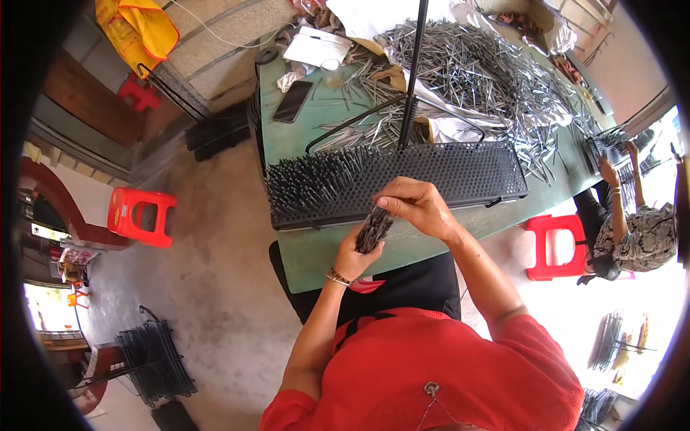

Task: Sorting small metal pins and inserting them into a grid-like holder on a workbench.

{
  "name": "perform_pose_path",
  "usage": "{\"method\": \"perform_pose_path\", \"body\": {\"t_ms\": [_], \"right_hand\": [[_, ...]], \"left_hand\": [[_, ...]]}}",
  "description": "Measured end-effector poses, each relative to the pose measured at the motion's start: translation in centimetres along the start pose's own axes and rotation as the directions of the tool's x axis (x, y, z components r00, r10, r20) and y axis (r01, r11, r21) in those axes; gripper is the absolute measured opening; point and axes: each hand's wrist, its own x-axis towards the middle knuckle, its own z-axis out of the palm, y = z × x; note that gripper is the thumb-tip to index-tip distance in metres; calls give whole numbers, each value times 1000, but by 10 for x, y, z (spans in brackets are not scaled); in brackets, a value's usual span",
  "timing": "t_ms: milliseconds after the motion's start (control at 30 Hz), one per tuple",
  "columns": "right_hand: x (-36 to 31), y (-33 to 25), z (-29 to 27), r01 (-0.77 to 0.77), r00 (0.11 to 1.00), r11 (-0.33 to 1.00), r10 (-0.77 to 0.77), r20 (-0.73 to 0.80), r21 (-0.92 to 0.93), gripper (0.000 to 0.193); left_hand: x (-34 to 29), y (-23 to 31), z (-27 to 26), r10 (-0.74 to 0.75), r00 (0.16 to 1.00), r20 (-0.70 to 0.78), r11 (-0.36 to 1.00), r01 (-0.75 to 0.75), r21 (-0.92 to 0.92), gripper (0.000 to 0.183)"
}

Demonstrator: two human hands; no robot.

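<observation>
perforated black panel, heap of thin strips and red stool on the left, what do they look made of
Perforated black panel: probably coated metal, satin black, judging by its thin sheet look and regular holes; plastic can't be ruled out.
Heap of thin strips: likely bare metal, silvery grey, with bright glints.
Red stool: apparently moulded plastic, fairly glossy, with rounded edges and uniform colour.

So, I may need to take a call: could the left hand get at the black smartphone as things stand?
Probably not directly: the left hand is holding a bundle of thin dark pieces, and the black perforated rack lies between it and the black smartphone.
</observation>
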Motion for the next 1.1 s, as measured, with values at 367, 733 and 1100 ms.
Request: {"method": "perform_pose_path", "body": {"t_ms": [367, 733, 1100], "right_hand": [[35, -18, -43, -47, 918, 994, 3, -397, -101, 22], [70, 27, -57, 191, 893, 779, -390, -224, -597, 13], [78, 35, -59, 189, 891, 758, -400, -216, -625, 12]], "left_hand": [[-20, -28, -1, -83, 977, -198, 975, 39, -217, 24], [-8, -24, 7, 125, 952, -278, 988, -146, -55, 27], [-14, -36, 17, 34, 954, -299, 989, -76, -129, 31]]}}
